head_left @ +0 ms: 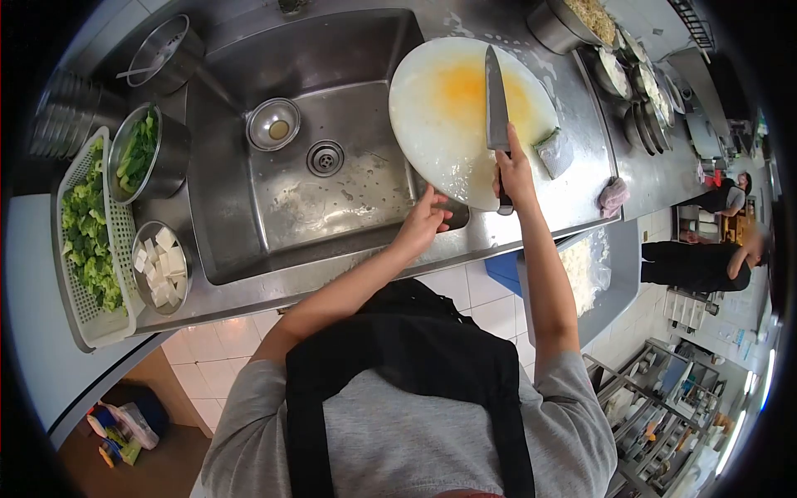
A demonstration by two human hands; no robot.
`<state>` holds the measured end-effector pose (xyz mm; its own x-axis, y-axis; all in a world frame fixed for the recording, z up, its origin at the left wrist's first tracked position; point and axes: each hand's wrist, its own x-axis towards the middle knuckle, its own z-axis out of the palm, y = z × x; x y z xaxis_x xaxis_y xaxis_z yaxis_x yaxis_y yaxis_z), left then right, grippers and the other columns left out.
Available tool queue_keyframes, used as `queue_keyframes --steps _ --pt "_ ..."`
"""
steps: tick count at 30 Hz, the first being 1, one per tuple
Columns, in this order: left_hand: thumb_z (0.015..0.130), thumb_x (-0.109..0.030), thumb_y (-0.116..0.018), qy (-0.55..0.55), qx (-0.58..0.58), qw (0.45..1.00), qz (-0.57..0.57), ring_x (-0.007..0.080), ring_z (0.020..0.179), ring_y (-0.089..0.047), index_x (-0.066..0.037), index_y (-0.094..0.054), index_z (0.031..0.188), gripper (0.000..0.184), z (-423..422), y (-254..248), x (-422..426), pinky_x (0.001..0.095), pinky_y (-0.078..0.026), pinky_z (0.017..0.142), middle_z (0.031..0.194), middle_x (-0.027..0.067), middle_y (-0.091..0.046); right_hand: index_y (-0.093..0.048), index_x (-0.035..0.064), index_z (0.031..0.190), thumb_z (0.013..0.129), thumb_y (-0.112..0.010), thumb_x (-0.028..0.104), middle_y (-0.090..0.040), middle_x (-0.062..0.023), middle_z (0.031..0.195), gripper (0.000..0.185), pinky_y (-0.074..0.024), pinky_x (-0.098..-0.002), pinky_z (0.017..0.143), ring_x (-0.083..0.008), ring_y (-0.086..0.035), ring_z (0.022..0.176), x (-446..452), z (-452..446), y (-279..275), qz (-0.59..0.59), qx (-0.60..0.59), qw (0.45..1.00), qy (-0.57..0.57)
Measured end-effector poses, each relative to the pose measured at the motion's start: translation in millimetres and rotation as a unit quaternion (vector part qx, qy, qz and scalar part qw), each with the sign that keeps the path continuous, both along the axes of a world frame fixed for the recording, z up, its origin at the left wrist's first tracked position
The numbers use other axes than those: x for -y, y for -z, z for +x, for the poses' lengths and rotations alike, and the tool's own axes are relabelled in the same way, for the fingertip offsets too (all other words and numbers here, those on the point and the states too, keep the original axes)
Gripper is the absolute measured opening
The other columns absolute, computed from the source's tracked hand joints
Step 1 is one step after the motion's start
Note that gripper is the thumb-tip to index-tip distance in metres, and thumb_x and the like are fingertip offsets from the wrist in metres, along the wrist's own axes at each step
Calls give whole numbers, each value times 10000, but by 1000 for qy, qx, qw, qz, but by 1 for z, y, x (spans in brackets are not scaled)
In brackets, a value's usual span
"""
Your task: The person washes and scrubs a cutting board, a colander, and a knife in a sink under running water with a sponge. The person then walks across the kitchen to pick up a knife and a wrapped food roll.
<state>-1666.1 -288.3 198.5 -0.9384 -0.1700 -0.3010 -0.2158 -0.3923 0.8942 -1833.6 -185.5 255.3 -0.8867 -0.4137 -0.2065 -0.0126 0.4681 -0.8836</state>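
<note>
My right hand [516, 176] is wrapped round the dark handle of a kitchen knife [496, 95]. Its broad blade points away from me and lies over the round white cutting board [432, 124], which has an orange-yellow stain. Below the board's left edge is my left hand [422, 226], empty, its fingers apart and slightly bent. The index fingertip is close to the rim; whether it touches I cannot tell. A folded grey-green cloth [554, 154] sits at the board's right edge.
Left of the board is a steel sink [290, 207] with a small metal bowl [274, 124] inside. Beyond it stand a broccoli basket [123, 241], a bowl of white cubes [163, 266] and a pot of greens [137, 153]. A grey tub [618, 282] is at lower right; people stand further right.
</note>
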Motion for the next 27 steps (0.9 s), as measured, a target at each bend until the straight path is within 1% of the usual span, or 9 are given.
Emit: queue_keyframes --steps 3,6,12,16,20,22,23,24,27 --pt "855 1 -374 -31 26 996 85 130 922 -483 -111 -295 1327 492 -10 5 1 234 -441 737 1161 69 -416 -235 153 1379 838 -429 47 -532 -78 546 584 -416 -304 361 -139 -482 366 1 36 -15 76 -2 995 -69" --pt "849 2 -376 -22 27 996 86 121 912 -476 -99 -354 1274 437 -11 5 0 232 -437 728 1142 63 -420 -187 188 1394 853 -374 22 -405 -9 475 596 -355 -251 315 -98 -386 316 -18 40 -26 82 34 991 -102" --pt "851 -15 -379 -15 25 998 64 113 910 -478 -96 -387 1241 398 -11 4 3 233 -429 728 1128 46 -439 -176 172 1393 858 -356 41 -419 -17 465 580 -360 -242 306 -101 -397 312 -17 5 12 -78 80 994 1" --pt "859 -35 -410 -6 8 997 74 110 910 -486 -100 -434 1179 327 -13 17 4 227 -418 727 1098 33 -462 -202 209 1392 866 -376 45 -419 -5 526 578 -374 -229 357 -62 -390 359 17 40 -28 -20 116 969 -220" --pt "869 -84 -462 12 23 996 91 111 907 -494 -119 -419 1175 311 -20 16 15 246 -417 726 1058 25 -483 -184 169 1392 841 -400 57 -513 -82 578 602 -434 -321 434 -170 -500 415 28 12 -38 39 -42 985 -160" --pt "866 -133 -510 -57 44 990 124 119 903 -500 -137 -383 1197 354 -24 19 19 272 -418 724 1033 23 -497 -203 145 1371 803 -420 74 -579 -187 671 612 -458 -434 562 -339 -575 578 19 -30 -25 190 -389 895 -107" --pt "857 -149 -533 -69 39 988 134 120 911 -498 -183 -248 1301 528 -29 21 24 291 -415 726 1028 30 -503 -227 146 1342 770 -424 86 -586 -253 827 608 -432 -499 679 -434 -552 755 16 -45 -39 257 -330 903 -92" --pt "857 -149 -533 -65 29 989 131 120 911 -498 -183 -248 1301 528 -32 24 25 291 -415 726 1028 30 -503 -286 164 1315 794 -431 89 -575 -232 919 545 -443 -469 711 -400 -564 799 9 -69 -37 295 -341 889 -84" --pt "839 -113 -556 -145 10 984 98 138 959 -502 -270 104 1370 861 -40 13 27 270 -443 699 1160 64 -491 -365 249 1282 823 -470 115 -543 -166 1004 489 -454 -430 743 -349 -564 884 -15 -126 -55 356 -370 853 -92"
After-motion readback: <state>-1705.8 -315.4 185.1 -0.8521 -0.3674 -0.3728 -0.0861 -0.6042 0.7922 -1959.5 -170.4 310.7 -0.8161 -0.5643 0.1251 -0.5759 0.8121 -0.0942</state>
